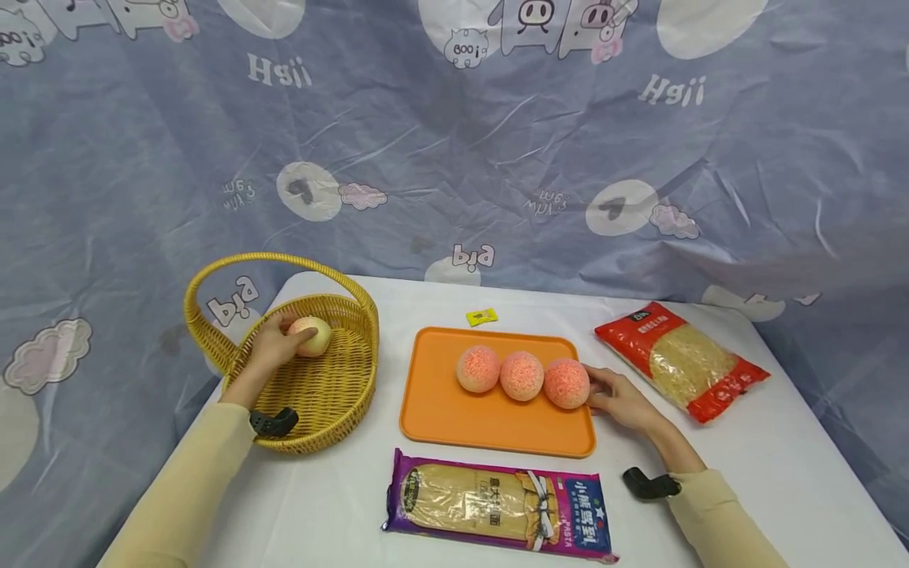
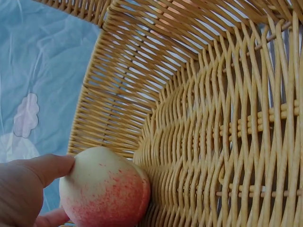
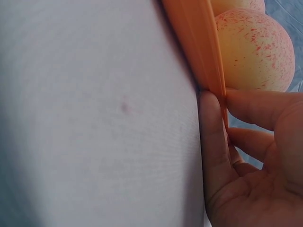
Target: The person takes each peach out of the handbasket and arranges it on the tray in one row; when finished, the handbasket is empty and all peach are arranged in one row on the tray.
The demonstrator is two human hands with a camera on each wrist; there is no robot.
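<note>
Inside the wicker basket [image 1: 341,394], my left hand [image 1: 273,345] grips a pale peach with a red-speckled side [image 2: 106,189]. Its thumb and fingers are around one side of the fruit, close to the woven wall. On the orange tray [image 1: 454,418] three pink peaches sit in a row. At the tray's right edge, my right hand [image 1: 618,396] pinches the rim, with fingers on both sides of it in the right wrist view. The rightmost peach [image 1: 566,383] is right at those fingertips.
In front of the tray lies a purple pasta packet [image 1: 497,505]. A red bag of yellowish dry food [image 1: 682,359] is at the back right, beyond the right hand. A small yellow packet [image 1: 482,317] lies behind the tray. The basket's tall handle [image 1: 284,257] arches above the left hand.
</note>
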